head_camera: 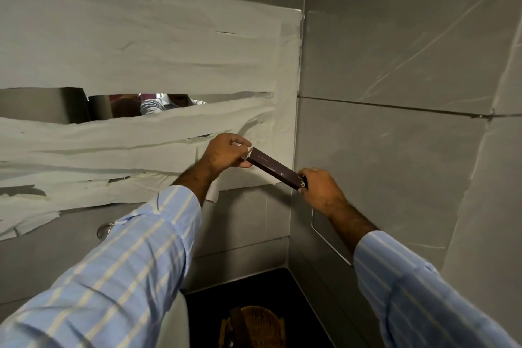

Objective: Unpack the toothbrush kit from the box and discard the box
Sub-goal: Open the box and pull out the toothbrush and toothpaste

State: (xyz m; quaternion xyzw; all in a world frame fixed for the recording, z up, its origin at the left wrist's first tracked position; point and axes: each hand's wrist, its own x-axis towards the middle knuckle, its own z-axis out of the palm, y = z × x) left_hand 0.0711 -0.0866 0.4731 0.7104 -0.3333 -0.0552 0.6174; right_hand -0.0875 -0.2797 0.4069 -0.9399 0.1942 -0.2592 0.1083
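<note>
A long, slim dark brown toothbrush box [272, 168] is held up in front of the paper-covered mirror, tilted down to the right. My left hand [226, 152] pinches its upper left end, where a pale flap or inner piece shows at the opening. My right hand [319, 188] grips the lower right end, which carries a small gold logo. The kit inside the box is hidden.
A mirror [127, 104] covered with strips of white paper fills the left wall. Grey tiled walls meet in a corner on the right. Below, a woven basket [254, 325] with dark items stands on a black counter [282, 285]. A chrome knob [105, 230] sits under the mirror.
</note>
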